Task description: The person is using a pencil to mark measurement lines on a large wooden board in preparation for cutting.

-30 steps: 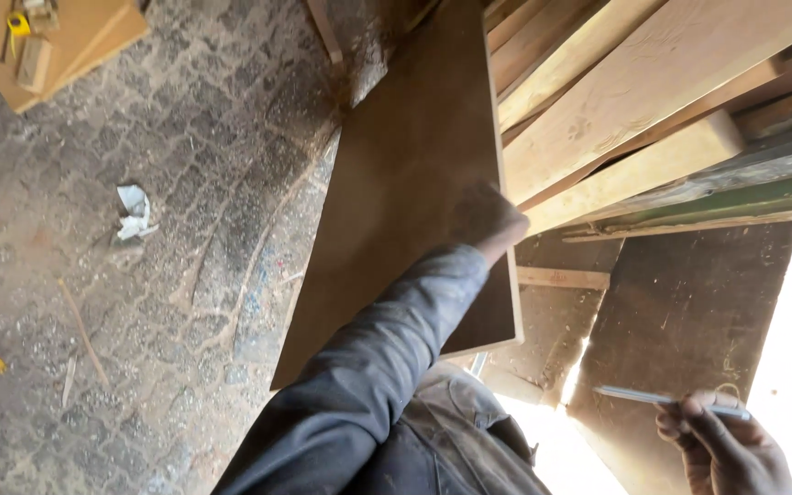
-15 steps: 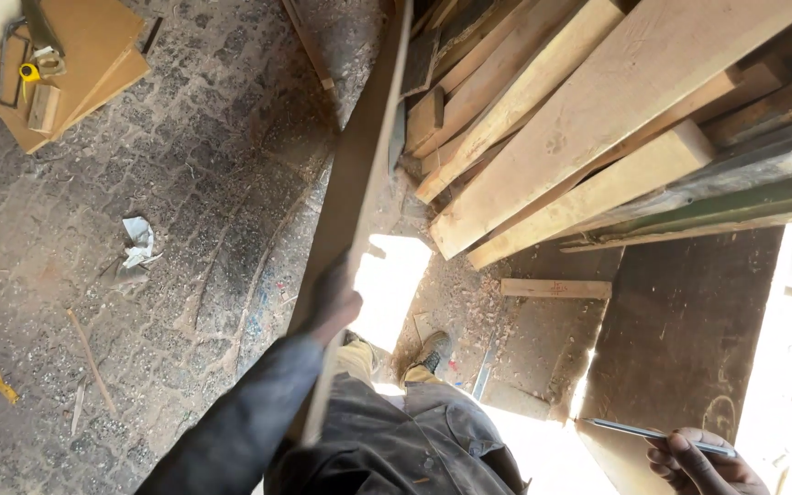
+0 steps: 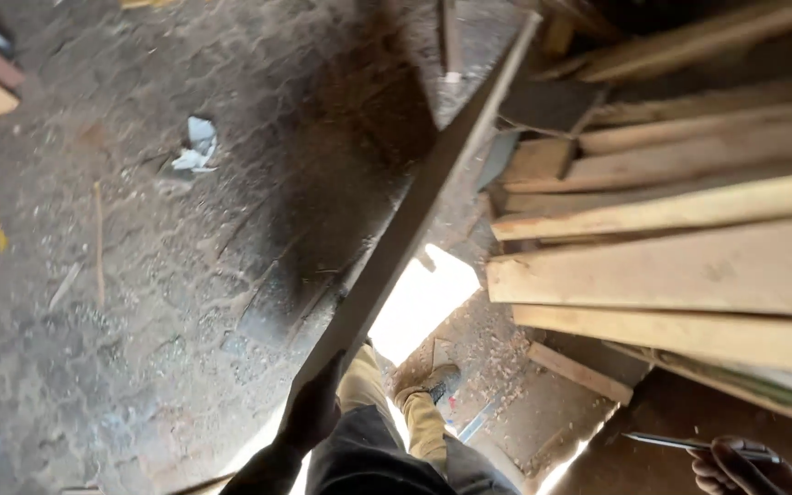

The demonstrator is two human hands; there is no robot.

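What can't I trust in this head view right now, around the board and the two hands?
- Right hand: cut off by the bottom edge; only its fingers on the thin pen-like tool show.
- Left hand: dark and in shadow; its grip on the board is unclear.
- Board's far end: motion-blurred near the top.
- Lumber stack: runs off the right edge.

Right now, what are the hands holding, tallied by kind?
Brown board, seen nearly edge-on, gripped by the left hand: 1
Slim pen-like tool, too small to identify, in the right hand: 1
Total: 2
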